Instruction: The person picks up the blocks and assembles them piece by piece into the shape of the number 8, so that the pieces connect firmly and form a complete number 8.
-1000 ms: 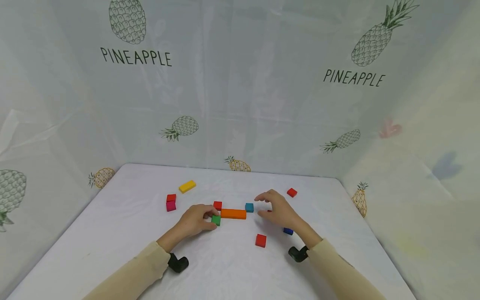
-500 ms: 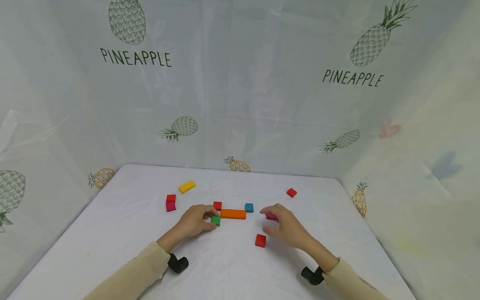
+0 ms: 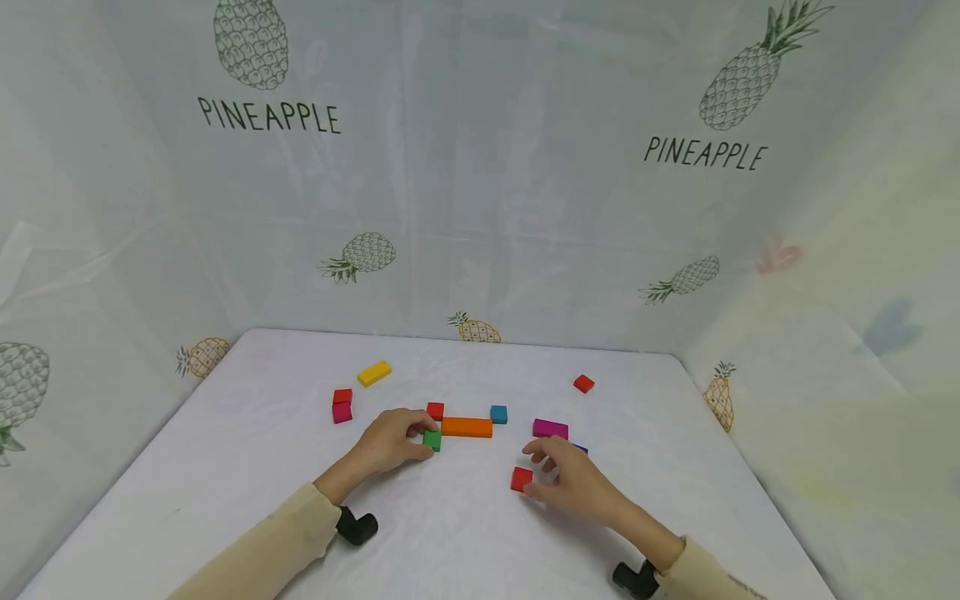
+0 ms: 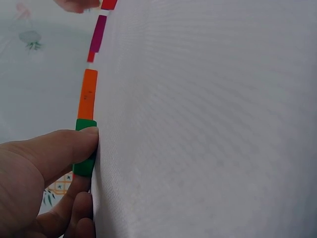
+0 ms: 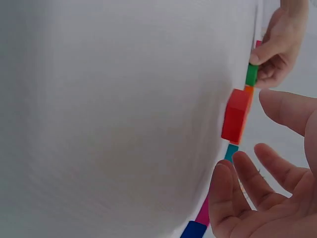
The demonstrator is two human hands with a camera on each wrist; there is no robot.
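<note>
My left hand [image 3: 392, 442] pinches a green block [image 3: 432, 441] between thumb and fingers; in the left wrist view the thumb lies across the green block [image 4: 85, 166]. That block stands at the left end of a long orange block [image 3: 467, 427]. A red cube [image 3: 435, 411] and a teal cube [image 3: 498, 414] sit by the orange block's far corners. My right hand [image 3: 573, 487] is beside a red cube [image 3: 521, 479] in front. In the right wrist view its fingers are spread and loosely bent, with a gap to the red cube [image 5: 236, 115].
Behind the right hand lie a magenta block [image 3: 551, 428] and a partly hidden blue block [image 3: 581, 449]. Another red block [image 3: 583, 383] is at the far right. A yellow block [image 3: 374, 372], a red block [image 3: 342, 396] and a crimson block [image 3: 342, 412] lie to the left.
My right hand has moved from near the teal cube toward the front, to the red cube, uncovering the magenta block. The left hand has stayed still on the green block.
</note>
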